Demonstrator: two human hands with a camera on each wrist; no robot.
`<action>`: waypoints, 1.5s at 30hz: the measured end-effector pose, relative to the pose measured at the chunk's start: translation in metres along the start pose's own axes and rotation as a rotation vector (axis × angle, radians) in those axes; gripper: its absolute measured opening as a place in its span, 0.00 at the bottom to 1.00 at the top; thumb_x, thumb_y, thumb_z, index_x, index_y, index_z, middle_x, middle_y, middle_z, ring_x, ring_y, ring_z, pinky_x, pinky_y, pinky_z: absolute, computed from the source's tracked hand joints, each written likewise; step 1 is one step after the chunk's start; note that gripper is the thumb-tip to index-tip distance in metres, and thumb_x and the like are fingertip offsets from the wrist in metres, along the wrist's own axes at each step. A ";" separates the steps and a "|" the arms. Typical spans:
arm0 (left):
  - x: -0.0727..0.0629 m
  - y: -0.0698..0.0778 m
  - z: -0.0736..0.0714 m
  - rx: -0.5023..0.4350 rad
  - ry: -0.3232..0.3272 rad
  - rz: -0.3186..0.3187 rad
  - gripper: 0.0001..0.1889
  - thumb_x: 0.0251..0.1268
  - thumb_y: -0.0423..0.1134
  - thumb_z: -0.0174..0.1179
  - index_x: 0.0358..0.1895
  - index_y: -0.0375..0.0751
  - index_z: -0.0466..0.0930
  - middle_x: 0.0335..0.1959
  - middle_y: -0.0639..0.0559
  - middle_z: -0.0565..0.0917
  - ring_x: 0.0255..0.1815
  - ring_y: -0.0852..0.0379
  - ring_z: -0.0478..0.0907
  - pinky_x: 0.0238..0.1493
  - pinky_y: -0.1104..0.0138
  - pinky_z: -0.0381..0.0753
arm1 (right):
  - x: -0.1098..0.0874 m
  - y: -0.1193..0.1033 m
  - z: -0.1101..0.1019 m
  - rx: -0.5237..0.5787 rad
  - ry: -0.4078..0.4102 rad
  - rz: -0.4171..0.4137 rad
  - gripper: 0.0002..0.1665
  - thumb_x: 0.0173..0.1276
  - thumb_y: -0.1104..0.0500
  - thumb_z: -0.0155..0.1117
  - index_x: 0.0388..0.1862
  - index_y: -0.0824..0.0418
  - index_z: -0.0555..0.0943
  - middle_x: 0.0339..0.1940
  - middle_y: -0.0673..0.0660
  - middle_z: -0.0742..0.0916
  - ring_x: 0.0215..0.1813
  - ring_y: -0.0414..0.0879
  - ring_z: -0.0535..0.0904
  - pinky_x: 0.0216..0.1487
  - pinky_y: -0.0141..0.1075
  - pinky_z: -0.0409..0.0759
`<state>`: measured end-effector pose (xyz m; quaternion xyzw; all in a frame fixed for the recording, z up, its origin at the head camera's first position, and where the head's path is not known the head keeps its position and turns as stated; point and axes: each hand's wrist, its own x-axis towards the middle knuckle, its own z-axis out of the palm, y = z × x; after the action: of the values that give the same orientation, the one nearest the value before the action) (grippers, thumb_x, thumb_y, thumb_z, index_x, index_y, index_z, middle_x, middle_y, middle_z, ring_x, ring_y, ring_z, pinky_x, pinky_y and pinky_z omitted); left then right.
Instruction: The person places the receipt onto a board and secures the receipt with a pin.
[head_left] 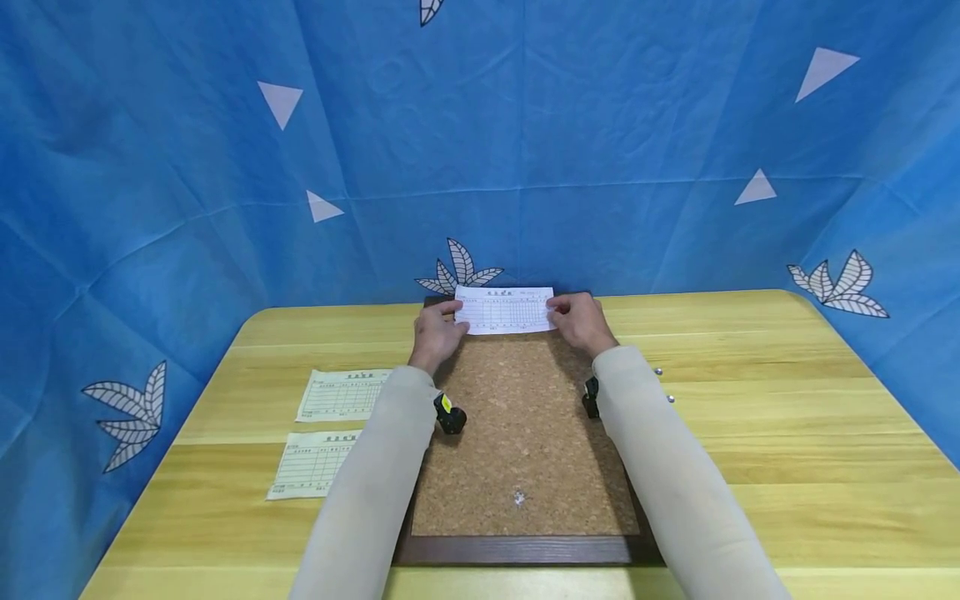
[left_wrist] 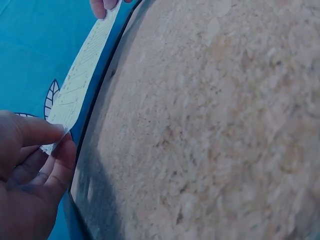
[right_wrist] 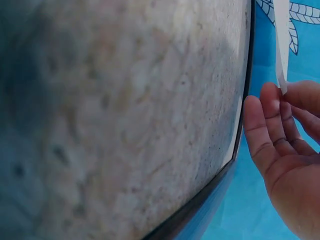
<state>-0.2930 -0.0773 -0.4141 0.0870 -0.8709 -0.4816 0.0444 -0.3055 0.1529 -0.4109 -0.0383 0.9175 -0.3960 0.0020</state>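
A white printed form slip [head_left: 504, 312] is stretched level between both hands at the far end of the framed corkboard [head_left: 525, 417]. My left hand [head_left: 438, 335] pinches its left end between thumb and fingers; in the left wrist view the slip [left_wrist: 80, 80] runs away from those fingertips. At the right end, my right hand [head_left: 583, 322] pinches the edge. Seen from the right wrist, the slip [right_wrist: 282, 45] is nearly edge-on, held by thumb and index finger, with the other fingers extended near the board's frame [right_wrist: 246, 75].
Two similar form slips [head_left: 341, 397] lie on the wooden table [head_left: 795, 467] left of the board, partly covered by the left sleeve. Small shiny metal pieces [head_left: 671, 399] sit right of the board. A silvery cluster [head_left: 519, 497] rests on the cork's near part. Blue cloth [head_left: 525, 125] hangs behind.
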 end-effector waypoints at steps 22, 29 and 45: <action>-0.002 -0.003 0.001 0.193 -0.076 0.023 0.24 0.69 0.29 0.61 0.67 0.39 0.76 0.68 0.43 0.74 0.70 0.46 0.67 0.67 0.55 0.70 | 0.001 -0.002 -0.001 -0.130 -0.066 0.031 0.19 0.75 0.65 0.55 0.61 0.69 0.81 0.56 0.66 0.84 0.48 0.54 0.76 0.46 0.41 0.75; -0.001 -0.005 0.002 0.239 -0.108 0.018 0.25 0.70 0.30 0.61 0.70 0.38 0.72 0.70 0.43 0.72 0.70 0.47 0.67 0.65 0.55 0.72 | 0.001 0.001 -0.002 -0.128 -0.100 0.058 0.19 0.75 0.66 0.55 0.60 0.69 0.81 0.57 0.67 0.84 0.50 0.54 0.77 0.50 0.44 0.77; -0.001 -0.002 0.003 0.326 -0.224 0.007 0.23 0.76 0.30 0.49 0.71 0.33 0.68 0.73 0.42 0.67 0.76 0.46 0.59 0.72 0.54 0.61 | 0.002 0.001 0.002 -0.172 -0.125 0.069 0.19 0.76 0.65 0.55 0.61 0.68 0.80 0.61 0.67 0.82 0.61 0.58 0.77 0.55 0.46 0.77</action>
<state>-0.2918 -0.0759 -0.4170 0.0358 -0.9371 -0.3408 -0.0657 -0.3080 0.1520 -0.4126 -0.0314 0.9470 -0.3121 0.0697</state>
